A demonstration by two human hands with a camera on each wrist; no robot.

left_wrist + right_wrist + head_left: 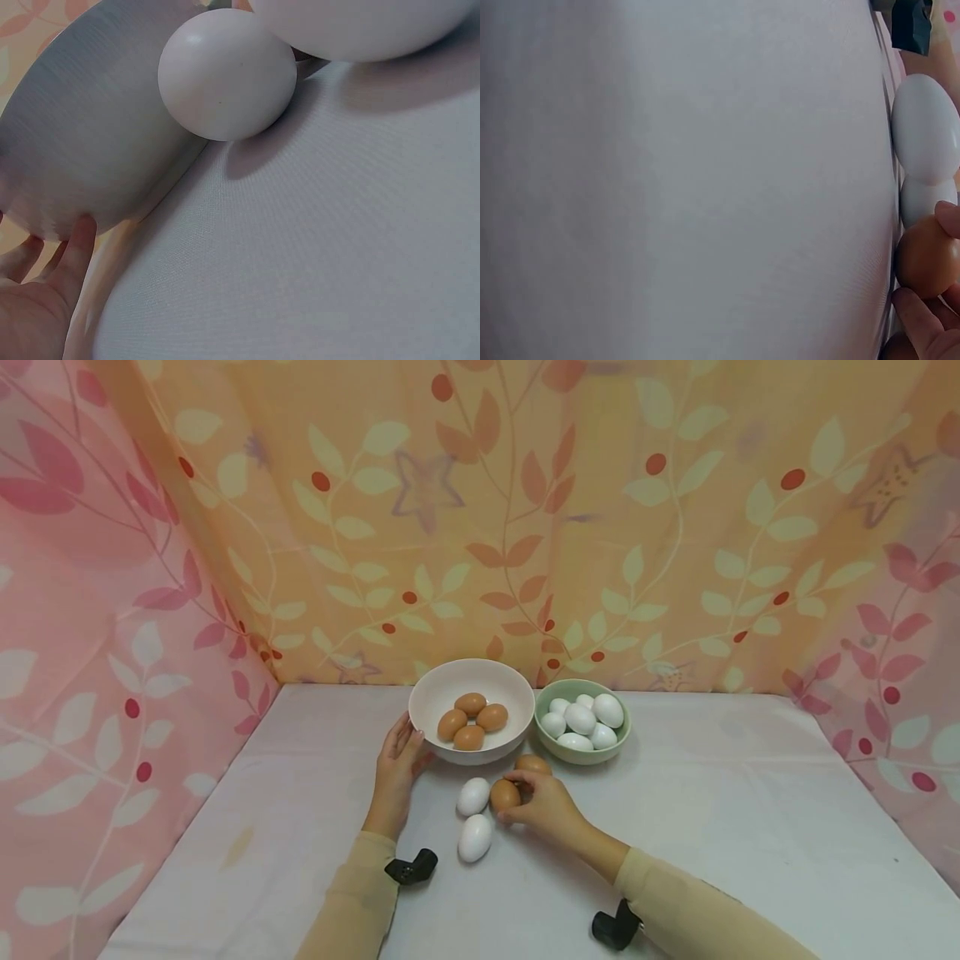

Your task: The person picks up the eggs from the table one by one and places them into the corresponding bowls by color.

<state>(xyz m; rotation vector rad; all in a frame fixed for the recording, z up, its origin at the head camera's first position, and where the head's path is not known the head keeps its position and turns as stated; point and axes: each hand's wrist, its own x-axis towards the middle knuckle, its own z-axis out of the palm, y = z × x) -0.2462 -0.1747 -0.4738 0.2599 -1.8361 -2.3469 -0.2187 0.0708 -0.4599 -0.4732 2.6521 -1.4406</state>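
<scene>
My right hand point(551, 810) pinches a brown egg point(506, 796) between thumb and fingers, low over the table or on it; I cannot tell which. In the right wrist view the digits sit on both sides of that brown egg point(922, 259). Two white eggs point(473, 797) point(475, 839) lie just left of it. Another brown egg point(534, 764) is partly hidden behind my right hand. My left hand point(396, 772) touches the outer left side of a white bowl point(471, 758), its fingertips against the wall. Several brown eggs point(469, 704) lie inside that bowl.
A pale green bowl point(585, 758) with several white eggs point(580, 718) stands right beside the white bowl. White cloth covers the table point(750, 827). Patterned curtains point(510, 510) hang behind and on both sides. A black wrist camera point(617, 927) sits at my right sleeve.
</scene>
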